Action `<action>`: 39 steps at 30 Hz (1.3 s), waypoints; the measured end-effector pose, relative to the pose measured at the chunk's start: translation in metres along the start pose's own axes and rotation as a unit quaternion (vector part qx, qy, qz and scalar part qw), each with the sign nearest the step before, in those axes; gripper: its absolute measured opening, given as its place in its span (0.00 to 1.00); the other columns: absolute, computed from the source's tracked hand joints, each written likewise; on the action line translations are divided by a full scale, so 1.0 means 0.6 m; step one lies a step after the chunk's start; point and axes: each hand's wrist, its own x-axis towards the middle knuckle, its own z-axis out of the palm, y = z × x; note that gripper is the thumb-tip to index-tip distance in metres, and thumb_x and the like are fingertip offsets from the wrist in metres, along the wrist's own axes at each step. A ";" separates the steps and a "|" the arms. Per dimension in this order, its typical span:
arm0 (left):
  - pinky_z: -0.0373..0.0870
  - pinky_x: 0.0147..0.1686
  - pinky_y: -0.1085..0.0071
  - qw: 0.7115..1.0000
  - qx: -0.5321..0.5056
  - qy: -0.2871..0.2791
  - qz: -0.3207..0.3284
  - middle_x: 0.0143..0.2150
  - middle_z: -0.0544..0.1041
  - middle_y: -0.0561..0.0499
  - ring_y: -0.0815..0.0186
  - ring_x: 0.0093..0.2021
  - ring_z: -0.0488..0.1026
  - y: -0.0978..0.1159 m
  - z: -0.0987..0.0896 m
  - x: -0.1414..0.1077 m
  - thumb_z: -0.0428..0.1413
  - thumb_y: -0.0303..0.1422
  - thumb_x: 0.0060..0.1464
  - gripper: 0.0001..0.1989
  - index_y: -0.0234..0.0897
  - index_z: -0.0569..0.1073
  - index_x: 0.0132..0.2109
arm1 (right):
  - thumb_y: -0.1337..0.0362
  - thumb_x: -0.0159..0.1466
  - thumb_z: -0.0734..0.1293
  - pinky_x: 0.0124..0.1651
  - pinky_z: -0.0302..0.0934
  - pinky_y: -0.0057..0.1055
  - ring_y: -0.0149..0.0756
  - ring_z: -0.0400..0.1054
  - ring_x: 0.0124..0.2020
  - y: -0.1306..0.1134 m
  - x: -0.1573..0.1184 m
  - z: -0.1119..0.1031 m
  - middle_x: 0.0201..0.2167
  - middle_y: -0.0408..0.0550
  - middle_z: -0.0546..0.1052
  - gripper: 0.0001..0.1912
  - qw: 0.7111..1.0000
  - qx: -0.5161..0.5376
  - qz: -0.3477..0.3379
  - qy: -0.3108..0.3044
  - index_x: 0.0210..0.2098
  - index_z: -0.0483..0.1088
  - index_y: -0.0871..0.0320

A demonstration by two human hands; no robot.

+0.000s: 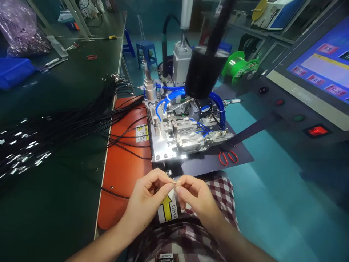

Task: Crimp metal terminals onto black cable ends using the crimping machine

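Close together at the machine's near edge, both my hands are pinched. My left hand (148, 196) grips a black cable (115, 194) near its end; the cable runs in from the left and passes behind the hand. Thumb and forefinger of my right hand (196, 194) are closed on the thin, light-coloured wire end (176, 182) that shows between the fingertips. Its finer detail is too small to make out. Just beyond the hands stands a metal wire-working machine (166, 145) with blue air hoses (177, 92). A yellow arrow label (167, 211) lies below my fingers.
A large bundle of black cables (81, 120) with shiny ends covers the dark table (68, 211) on the left. Several cables cross the orange board (122, 171) to the machine. Red-handled scissors (228, 157), a green solder spool (240, 67) and a control screen (321, 69) are at the right.
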 end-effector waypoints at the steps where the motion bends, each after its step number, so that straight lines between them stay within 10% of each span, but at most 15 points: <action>1: 0.63 0.29 0.75 1.000 0.016 -0.003 0.009 0.29 0.69 0.54 0.71 0.29 0.66 0.002 -0.001 -0.001 0.56 0.31 0.53 0.05 0.35 0.72 0.30 | 0.57 0.60 0.67 0.24 0.53 0.23 0.24 0.58 0.19 -0.006 0.001 -0.009 0.18 0.38 0.66 0.12 1.000 -0.004 0.002 -0.012 0.28 0.68 0.60; 11: 0.62 0.33 0.72 0.975 0.182 -0.013 0.124 0.32 0.68 0.52 0.68 0.33 0.67 -0.005 0.003 -0.013 0.51 0.27 0.57 0.05 0.37 0.69 0.33 | 0.65 0.59 0.65 0.25 0.51 0.26 0.28 0.56 0.23 -0.059 0.004 -0.030 0.21 0.39 0.64 0.08 0.978 -0.206 -0.028 -0.022 0.25 0.67 0.59; 23: 0.60 0.33 0.71 0.945 0.279 -0.094 0.142 0.33 0.66 0.52 0.67 0.33 0.63 -0.006 0.005 -0.019 0.45 0.27 0.61 0.08 0.37 0.67 0.35 | 0.68 0.66 0.56 0.30 0.51 0.31 0.33 0.57 0.28 -0.068 0.002 -0.037 0.27 0.44 0.65 0.10 0.845 -0.486 -0.203 -0.096 0.28 0.61 0.57; 33: 0.61 0.33 0.71 0.963 0.222 -0.090 0.123 0.33 0.68 0.52 0.68 0.33 0.65 -0.006 0.000 -0.010 0.48 0.27 0.59 0.06 0.37 0.69 0.34 | 0.66 0.65 0.60 0.31 0.54 0.29 0.32 0.61 0.28 -0.054 0.014 -0.052 0.27 0.43 0.67 0.08 0.897 -0.387 -0.183 -0.111 0.29 0.64 0.57; 39: 0.60 0.31 0.71 0.954 0.248 -0.116 0.123 0.31 0.67 0.52 0.67 0.32 0.64 -0.009 0.001 -0.012 0.48 0.26 0.58 0.07 0.37 0.66 0.31 | 0.69 0.63 0.62 0.28 0.50 0.28 0.29 0.56 0.23 -0.061 0.018 -0.047 0.21 0.39 0.63 0.13 0.869 -0.430 -0.196 -0.150 0.22 0.62 0.57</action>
